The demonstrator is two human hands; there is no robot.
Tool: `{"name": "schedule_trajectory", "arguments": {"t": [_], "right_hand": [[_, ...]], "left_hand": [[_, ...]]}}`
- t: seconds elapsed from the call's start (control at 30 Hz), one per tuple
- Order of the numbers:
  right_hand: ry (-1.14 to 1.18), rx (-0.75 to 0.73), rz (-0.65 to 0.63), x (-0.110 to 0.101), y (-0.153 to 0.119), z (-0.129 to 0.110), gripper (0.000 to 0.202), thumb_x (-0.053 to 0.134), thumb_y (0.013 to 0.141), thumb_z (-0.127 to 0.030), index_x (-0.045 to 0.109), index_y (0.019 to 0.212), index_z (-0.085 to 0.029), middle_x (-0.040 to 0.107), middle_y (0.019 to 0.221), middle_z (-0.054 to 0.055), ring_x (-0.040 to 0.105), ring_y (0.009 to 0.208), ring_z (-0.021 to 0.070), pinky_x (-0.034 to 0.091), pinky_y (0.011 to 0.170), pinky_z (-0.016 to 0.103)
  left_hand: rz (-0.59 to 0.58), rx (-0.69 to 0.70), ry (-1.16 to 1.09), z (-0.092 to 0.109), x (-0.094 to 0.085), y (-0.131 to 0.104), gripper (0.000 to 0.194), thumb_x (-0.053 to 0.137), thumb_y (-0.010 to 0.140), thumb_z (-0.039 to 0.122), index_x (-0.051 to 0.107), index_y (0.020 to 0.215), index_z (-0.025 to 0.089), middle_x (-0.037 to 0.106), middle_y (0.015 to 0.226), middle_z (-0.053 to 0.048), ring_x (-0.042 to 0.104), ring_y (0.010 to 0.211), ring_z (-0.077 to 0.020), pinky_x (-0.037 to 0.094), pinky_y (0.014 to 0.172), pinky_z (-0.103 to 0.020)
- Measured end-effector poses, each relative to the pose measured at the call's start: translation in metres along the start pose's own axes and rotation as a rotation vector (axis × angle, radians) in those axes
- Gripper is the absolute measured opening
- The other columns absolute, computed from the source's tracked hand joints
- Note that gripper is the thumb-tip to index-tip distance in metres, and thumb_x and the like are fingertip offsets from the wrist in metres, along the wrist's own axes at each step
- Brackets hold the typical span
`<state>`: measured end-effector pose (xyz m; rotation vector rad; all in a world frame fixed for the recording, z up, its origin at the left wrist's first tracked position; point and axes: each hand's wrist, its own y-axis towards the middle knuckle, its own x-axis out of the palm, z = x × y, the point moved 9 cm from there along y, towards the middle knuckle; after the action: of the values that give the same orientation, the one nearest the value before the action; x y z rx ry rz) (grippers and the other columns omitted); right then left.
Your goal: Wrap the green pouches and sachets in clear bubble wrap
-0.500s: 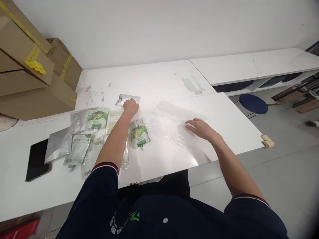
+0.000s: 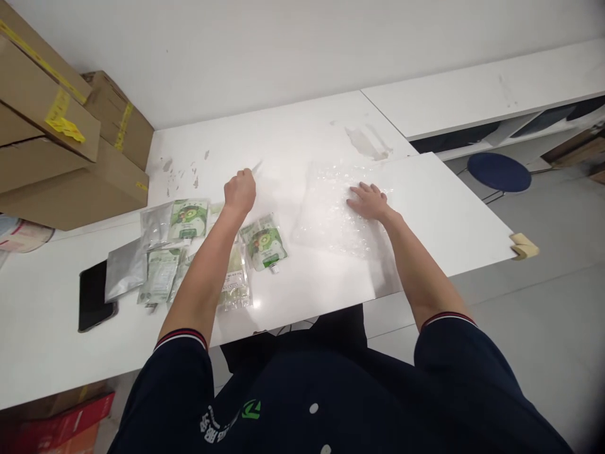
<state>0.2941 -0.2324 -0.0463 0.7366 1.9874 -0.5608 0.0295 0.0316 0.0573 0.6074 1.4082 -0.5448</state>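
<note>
My left hand (image 2: 241, 190) is closed round a silver foil pouch (image 2: 257, 167); only a thin edge of it shows past my fingers. Flat on a sheet of clear bubble wrap (image 2: 324, 208) rests my right hand (image 2: 367, 202), fingers spread. Between the two hands, nearer the left, lies a green fruit-print spout pouch (image 2: 265, 244). Under and beside my left forearm are more pouches: a green printed one (image 2: 188, 219), a pale one (image 2: 161, 275) and a plain silver one (image 2: 125, 270). My forearm hides part of this group.
A black phone (image 2: 97, 296) lies at the left of the white table (image 2: 47, 353). Cardboard boxes (image 2: 51, 170) are stacked at the back left. A foam guard (image 2: 524, 246) covers the right corner, and a blue stool (image 2: 498, 172) stands beyond.
My left hand has closed round the silver pouch, which lay flat on the table, and turned it edge-on. My right hand has spread down onto the bubble wrap, which now lies flatter.
</note>
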Motion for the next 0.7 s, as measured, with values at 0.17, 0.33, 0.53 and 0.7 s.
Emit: {"name": "schedule_trajectory", "arguments": {"t": [0.17,0.33,0.53,0.7], "right_hand": [[0.47,-0.236,0.203,-0.046,-0.054,-0.051,0.079,0.061,0.083,-0.064,0.038,0.15,-0.029,0.039,0.155,0.012,0.04,0.139,0.0366,0.039,0.11,0.057],[0.87,-0.253,0.056,-0.061,-0.112,-0.086,0.07,0.063,0.081,-0.067,0.05,0.138,-0.029,0.065,0.121,0.01,0.065,0.108,0.0291,0.058,0.086,0.046],[0.962,0.042,0.217,-0.064,-0.14,0.0,0.03,0.071,0.08,-0.045,0.062,0.102,-0.027,0.068,0.099,0.005,0.069,0.093,0.0255,0.061,0.075,0.044],[1.011,0.148,0.235,-0.059,-0.143,0.045,0.033,0.075,0.074,-0.043,0.061,0.099,-0.027,0.069,0.101,0.006,0.068,0.093,0.026,0.061,0.078,0.047]], "left_hand": [[0.461,0.096,-0.683,0.005,-0.07,-0.055,0.039,0.028,0.102,0.051,0.055,0.105,0.023,0.061,0.081,-0.003,0.068,0.085,-0.0186,0.053,0.073,-0.028],[0.198,0.19,-1.175,0.079,-0.05,-0.096,0.032,0.037,0.101,0.049,0.054,0.096,0.022,0.057,0.077,0.002,0.064,0.066,-0.0099,0.055,0.057,-0.021],[-0.116,0.391,-0.85,0.142,0.012,-0.15,0.027,0.041,0.101,0.036,0.054,0.119,0.021,0.067,0.104,-0.006,0.067,0.087,-0.0162,0.057,0.08,-0.033],[-0.032,0.576,-0.039,0.148,0.052,-0.181,0.024,0.047,0.088,0.003,0.064,0.103,0.01,0.065,0.101,-0.017,0.06,0.101,-0.0294,0.049,0.082,-0.042]]}}
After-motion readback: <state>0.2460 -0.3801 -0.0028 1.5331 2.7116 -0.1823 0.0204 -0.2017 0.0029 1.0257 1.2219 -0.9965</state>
